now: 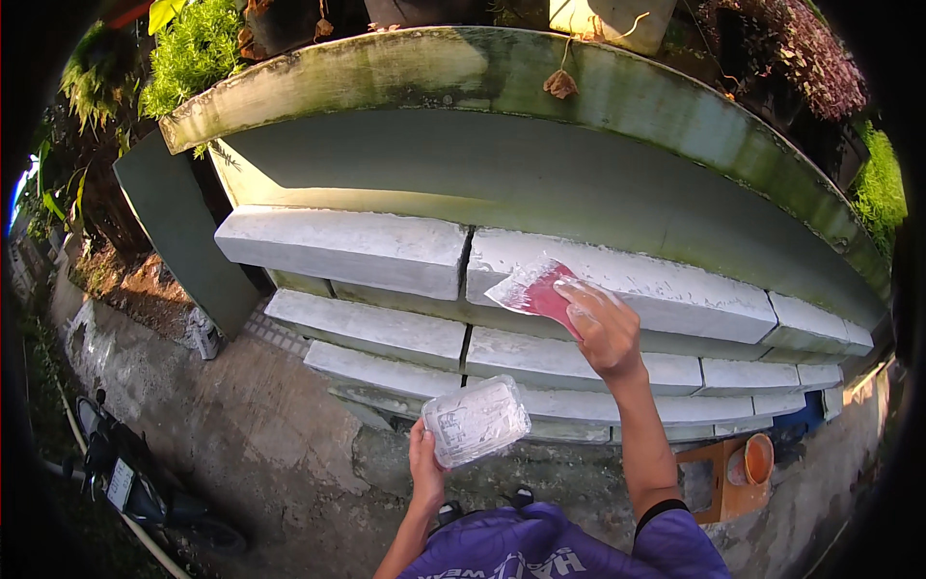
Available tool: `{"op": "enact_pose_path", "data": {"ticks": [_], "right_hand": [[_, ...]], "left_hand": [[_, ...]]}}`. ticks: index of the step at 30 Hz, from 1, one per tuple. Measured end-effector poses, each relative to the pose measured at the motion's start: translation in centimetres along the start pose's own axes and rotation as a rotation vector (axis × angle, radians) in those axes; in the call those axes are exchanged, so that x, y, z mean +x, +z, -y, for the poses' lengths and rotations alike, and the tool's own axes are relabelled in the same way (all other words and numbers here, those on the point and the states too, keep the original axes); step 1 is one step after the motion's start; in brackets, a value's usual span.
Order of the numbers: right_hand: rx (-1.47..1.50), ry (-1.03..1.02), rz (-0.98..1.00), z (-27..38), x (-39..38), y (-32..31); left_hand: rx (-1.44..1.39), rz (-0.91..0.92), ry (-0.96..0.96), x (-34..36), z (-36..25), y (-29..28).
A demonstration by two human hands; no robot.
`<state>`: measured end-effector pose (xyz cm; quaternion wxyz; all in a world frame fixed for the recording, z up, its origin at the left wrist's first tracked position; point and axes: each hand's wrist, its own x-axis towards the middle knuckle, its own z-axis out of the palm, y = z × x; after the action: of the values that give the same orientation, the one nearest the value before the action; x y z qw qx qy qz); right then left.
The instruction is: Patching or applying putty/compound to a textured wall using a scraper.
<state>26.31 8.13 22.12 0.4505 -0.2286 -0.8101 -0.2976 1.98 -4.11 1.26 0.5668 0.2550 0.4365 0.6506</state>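
My right hand (pixel 600 326) grips a red putty scraper (pixel 552 297), its wide blade smeared with white paste. The blade rests against the top of a white-coated concrete ledge (pixel 656 280), just right of a dark vertical gap. Lower down, my left hand (pixel 425 454) holds a clear plastic tub (pixel 476 421) by its left side. White paste coats the inside of the tub. My left thumb shows at the tub's edge, while the other fingers are hidden beneath it.
More white ledges (pixel 386 323) step down below. A mossy concrete rim (pixel 463 72) with potted plants overhangs the wall. At lower right stand an orange bucket (pixel 759 458) and a cardboard box (pixel 738 497). A parked motorbike (pixel 154 492) and a bottle (pixel 204 334) are on the left.
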Motion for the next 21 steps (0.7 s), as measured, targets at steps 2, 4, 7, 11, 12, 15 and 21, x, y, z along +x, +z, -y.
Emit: {"op": "enact_pose_path", "data": {"ticks": [2, 4, 7, 11, 12, 15, 21], "right_hand": [[-0.011, -0.011, 0.005, 2.4, 1.6, 1.5], [-0.047, 0.036, 0.062, 4.0, 1.8, 3.1], [-0.150, 0.068, 0.113, 4.9, 1.3, 4.0], [-0.202, 0.158, 0.149, 4.9, 1.1, 1.5], [-0.243, 0.180, 0.151, 4.7, 0.8, 1.0], [-0.270, 0.309, 0.159, 4.2, 0.7, -0.9], [-0.353, 0.380, 0.114, 5.8, 2.0, 1.5]], "left_hand": [[-0.010, 0.008, -0.014, 0.1, 0.2, 0.0], [0.008, 0.061, -0.018, 0.3, 0.9, -0.5], [0.033, 0.105, -0.045, 0.1, 1.1, -0.5], [0.033, 0.076, -0.069, 0.0, 1.6, -1.2], [0.030, 0.076, -0.071, -0.1, 1.5, -1.3], [0.052, 0.096, -0.059, -0.2, 1.4, -1.4], [0.031, 0.057, -0.062, -0.6, 1.3, -1.5]]}}
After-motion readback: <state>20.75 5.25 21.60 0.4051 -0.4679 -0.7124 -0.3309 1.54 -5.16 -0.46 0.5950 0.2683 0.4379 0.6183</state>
